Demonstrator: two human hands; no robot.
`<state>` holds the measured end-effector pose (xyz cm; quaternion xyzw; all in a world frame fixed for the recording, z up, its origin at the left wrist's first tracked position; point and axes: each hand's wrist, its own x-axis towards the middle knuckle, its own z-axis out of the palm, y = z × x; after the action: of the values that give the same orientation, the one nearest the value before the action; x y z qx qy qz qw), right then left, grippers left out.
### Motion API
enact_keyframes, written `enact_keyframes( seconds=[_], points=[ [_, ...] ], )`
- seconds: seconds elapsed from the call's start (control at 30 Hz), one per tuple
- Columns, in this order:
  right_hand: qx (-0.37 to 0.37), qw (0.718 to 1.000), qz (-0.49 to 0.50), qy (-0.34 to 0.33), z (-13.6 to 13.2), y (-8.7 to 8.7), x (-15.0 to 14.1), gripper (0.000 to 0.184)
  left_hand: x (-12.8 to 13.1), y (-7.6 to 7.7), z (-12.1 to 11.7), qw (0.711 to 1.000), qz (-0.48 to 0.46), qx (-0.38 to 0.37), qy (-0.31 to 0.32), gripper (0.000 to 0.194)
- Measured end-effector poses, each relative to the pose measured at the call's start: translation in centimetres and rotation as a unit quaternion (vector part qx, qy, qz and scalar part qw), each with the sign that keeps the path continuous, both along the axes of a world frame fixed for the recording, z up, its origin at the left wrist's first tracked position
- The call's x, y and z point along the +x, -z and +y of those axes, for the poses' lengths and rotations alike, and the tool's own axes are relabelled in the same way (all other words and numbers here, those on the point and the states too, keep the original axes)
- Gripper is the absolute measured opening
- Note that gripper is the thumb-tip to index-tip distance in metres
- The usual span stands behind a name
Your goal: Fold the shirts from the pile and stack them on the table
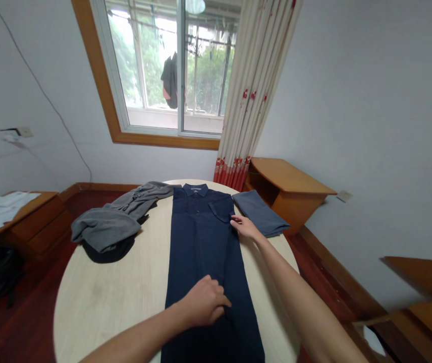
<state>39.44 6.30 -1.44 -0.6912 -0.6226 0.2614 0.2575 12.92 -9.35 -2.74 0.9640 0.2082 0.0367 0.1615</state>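
A navy polo shirt (pixel 201 237) lies lengthwise down the middle of a round light-wood table (pixel 117 292), its sides folded in, collar at the far end. My left hand (pixel 204 301) rests on the shirt's lower part, fingers curled and pinching a fold of the cloth. My right hand (pixel 244 227) reaches to the shirt's right edge near the chest pocket, fingertips closed on the fabric there.
A crumpled grey garment (pixel 117 217) lies over something black at the table's far left. A folded blue-grey garment (pixel 259 212) sits at the far right. A wooden side table (pixel 287 189), a curtain (pixel 254 91) and a window stand behind; a low cabinet (pixel 30 217) is left.
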Motion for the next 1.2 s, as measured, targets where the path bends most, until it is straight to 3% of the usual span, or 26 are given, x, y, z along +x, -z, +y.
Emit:
enact_keyframes(
  seconds=[0.13, 0.3, 0.53, 0.7, 0.83, 1.03, 1.13, 1.2],
  points=[
    [0.021, 0.999, -0.031, 0.026, 5.4, 0.8, -0.3, 0.048, 0.3, 1.1, -0.3, 1.0, -0.008, 0.015, 0.009, 0.027],
    [0.024, 0.997, -0.066, 0.029, 8.3, 1.4, -0.7, 0.052, 1.0, 2.6, -0.2, 0.997, -0.053, 0.047, 0.033, 0.027],
    [0.068, 0.987, -0.143, -0.024, 8.5, 1.0, -4.3, 0.057, 1.3, 2.9, -0.3, 0.987, -0.1, 0.112, 0.061, 0.013],
    [0.073, 0.967, -0.224, -0.095, 8.3, 0.4, -7.8, 0.058, 1.1, 2.9, -0.4, 0.977, -0.113, 0.153, 0.093, 0.029],
    [0.055, 0.962, -0.239, -0.121, 8.3, 0.6, -9.5, 0.056, 0.7, 2.6, -0.2, 0.972, -0.135, 0.165, 0.102, 0.026],
    [0.011, 0.956, -0.239, -0.171, 8.5, 1.6, -10.1, 0.059, 0.8, 3.2, 0.2, 0.972, -0.117, 0.156, 0.132, 0.026],
    [0.013, 0.956, -0.242, -0.163, 8.9, 2.1, -10.1, 0.063, 0.7, 3.5, 0.4, 0.976, -0.097, 0.124, 0.151, 0.026],
    [0.026, 0.958, -0.248, -0.139, 9.2, 2.4, -10.1, 0.067, 0.0, 2.9, 0.9, 0.985, -0.119, 0.089, 0.086, 0.021]
  ],
)
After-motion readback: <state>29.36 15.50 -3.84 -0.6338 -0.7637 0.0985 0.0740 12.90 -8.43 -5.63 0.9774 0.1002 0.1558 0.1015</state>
